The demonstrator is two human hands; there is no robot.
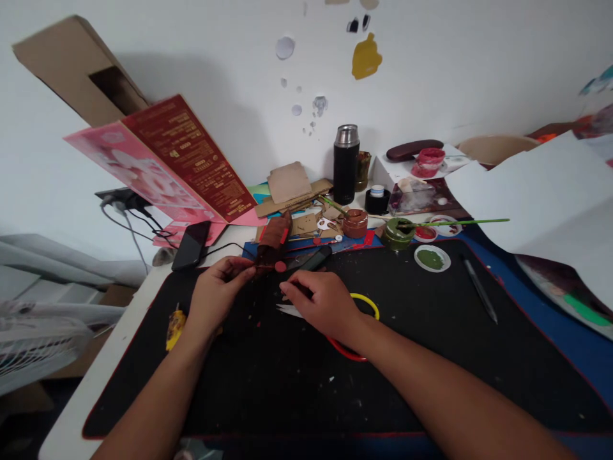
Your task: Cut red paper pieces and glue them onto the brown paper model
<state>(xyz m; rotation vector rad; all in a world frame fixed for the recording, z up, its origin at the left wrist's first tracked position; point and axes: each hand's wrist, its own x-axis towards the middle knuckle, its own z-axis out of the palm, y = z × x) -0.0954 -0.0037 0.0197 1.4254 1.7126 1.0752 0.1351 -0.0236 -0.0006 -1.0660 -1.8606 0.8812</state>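
My left hand [218, 291] pinches a thin stick, and at its far end is a small red disc [280, 266]. Just behind those fingertips stands a dark reddish-brown painted piece [272, 237] with brighter red edges. My right hand [320, 303] is closed, thumb against fingers, close to the disc but apart from it. Whatever lies in its fingertips, if anything, is too small to make out. Under the right hand rest scissors [290, 310] with red and yellow handles, partly covered. A dark-handled tool [317, 259] lies behind it.
The black mat [287, 396] covers the desk. Open paint jars, one brown [355, 223] and one green [398, 234] with a brush [454, 222] across it, stand behind. A black flask [345, 166], phone [191, 245], pen [479, 291] and yellow tube [176, 327] surround the hands.
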